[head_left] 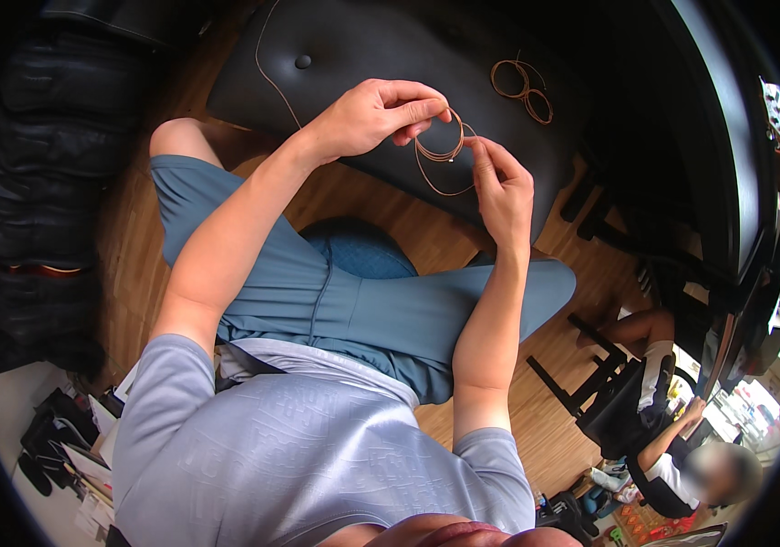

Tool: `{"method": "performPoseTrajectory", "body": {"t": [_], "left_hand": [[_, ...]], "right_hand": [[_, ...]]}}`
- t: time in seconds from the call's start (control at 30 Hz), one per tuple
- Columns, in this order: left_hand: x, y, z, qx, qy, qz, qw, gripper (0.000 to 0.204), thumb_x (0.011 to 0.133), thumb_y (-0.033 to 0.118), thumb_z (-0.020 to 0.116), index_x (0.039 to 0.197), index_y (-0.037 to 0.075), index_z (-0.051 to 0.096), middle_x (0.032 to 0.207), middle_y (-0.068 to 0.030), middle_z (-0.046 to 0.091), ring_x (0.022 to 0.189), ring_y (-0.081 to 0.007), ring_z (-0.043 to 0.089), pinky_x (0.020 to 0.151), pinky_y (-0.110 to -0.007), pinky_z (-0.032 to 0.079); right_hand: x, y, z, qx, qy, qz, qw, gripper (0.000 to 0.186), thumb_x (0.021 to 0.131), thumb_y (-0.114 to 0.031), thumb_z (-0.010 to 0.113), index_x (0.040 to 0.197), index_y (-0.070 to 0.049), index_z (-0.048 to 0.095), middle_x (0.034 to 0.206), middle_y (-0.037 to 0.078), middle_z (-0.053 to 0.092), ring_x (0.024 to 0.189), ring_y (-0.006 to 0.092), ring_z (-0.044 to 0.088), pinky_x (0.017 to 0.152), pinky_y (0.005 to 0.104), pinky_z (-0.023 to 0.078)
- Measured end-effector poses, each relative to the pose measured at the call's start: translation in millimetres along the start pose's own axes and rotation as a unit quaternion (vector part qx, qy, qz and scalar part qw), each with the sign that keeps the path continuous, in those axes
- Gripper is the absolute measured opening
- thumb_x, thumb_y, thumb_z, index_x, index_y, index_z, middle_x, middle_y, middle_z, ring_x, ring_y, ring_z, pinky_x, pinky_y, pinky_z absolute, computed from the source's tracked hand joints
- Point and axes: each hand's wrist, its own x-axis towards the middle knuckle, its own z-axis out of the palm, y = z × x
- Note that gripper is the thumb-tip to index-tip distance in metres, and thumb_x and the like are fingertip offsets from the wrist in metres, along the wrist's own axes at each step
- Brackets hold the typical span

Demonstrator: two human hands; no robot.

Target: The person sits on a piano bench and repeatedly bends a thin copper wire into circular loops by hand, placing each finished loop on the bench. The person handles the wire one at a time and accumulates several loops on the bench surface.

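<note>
A thin brown cord [442,157], wound into small loops, hangs between my two hands over the black padded ottoman [362,46]. My left hand [381,114] pinches the top of the loops between thumb and fingers. On the other side, my right hand [502,187] pinches part of the same cord, its fingertips close to the coil. A small pale bit shows at the bottom of the loops. Another brown cord [524,93], coiled in a figure-eight shape, lies on the ottoman to the far right. A single strand [267,77] runs across the ottoman's left side, passing behind my left wrist.
Below the ottoman, a dark blue round seat [362,248] stands on the wooden floor [499,438] between my knees. Black leather seating [61,164] lines the left. At the lower right, another person [672,465] sits on a black chair beside a cluttered desk.
</note>
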Motion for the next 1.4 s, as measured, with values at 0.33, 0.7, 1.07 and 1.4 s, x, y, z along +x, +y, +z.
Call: {"method": "performPoseTrajectory", "body": {"t": [0.33, 0.7, 1.07, 1.4], "left_hand": [[-0.7, 0.5, 0.3, -0.002, 0.007, -0.002, 1.000, 0.029, 0.104, 0.027, 0.061, 0.108, 0.001, 0.073, 0.072, 0.0032, 0.056, 0.066, -0.0061, 0.051, 0.062, -0.022, 0.046], [-0.8, -8.8, 13.3, 0.073, -0.011, -0.055, 0.996, 0.024, 0.103, 0.022, 0.059, 0.109, 0.004, 0.074, 0.069, 0.0022, 0.059, 0.061, -0.0053, 0.053, 0.058, -0.022, 0.047], [0.6, -4.7, 9.3, 0.125, -0.004, -0.071, 0.990, 0.027, 0.102, 0.027, 0.062, 0.106, 0.004, 0.075, 0.067, 0.0030, 0.056, 0.061, -0.0061, 0.051, 0.059, -0.023, 0.046], [-0.2, -6.1, 5.6, 0.122, 0.024, 0.002, 0.992, 0.024, 0.102, 0.024, 0.062, 0.108, 0.005, 0.075, 0.077, 0.0017, 0.063, 0.070, -0.0066, 0.054, 0.065, -0.024, 0.049]], "right_hand": [[-1.4, -3.9, 0.3, -0.017, -0.004, -0.017, 1.000, 0.019, 0.100, -0.018, 0.065, 0.111, -0.006, 0.076, 0.070, -0.002, 0.058, 0.064, 0.0050, 0.045, 0.058, 0.0247, 0.038], [-4.7, 2.1, 23.8, 0.035, -0.012, -0.156, 0.987, 0.035, 0.090, -0.001, 0.072, 0.123, -0.011, 0.073, 0.086, 0.001, 0.063, 0.069, 0.0065, 0.056, 0.062, 0.0229, 0.047], [2.6, -5.8, 3.0, 0.401, 0.114, -0.036, 0.908, 0.036, 0.105, -0.017, 0.058, 0.137, 0.000, 0.057, 0.092, 0.013, 0.071, 0.059, 0.0104, 0.060, 0.048, 0.0234, 0.051], [4.6, 6.1, -31.3, 0.216, 0.063, 0.021, 0.974, 0.027, 0.103, -0.017, 0.061, 0.127, -0.004, 0.064, 0.069, 0.001, 0.057, 0.048, 0.0040, 0.047, 0.040, 0.0197, 0.039]]}}
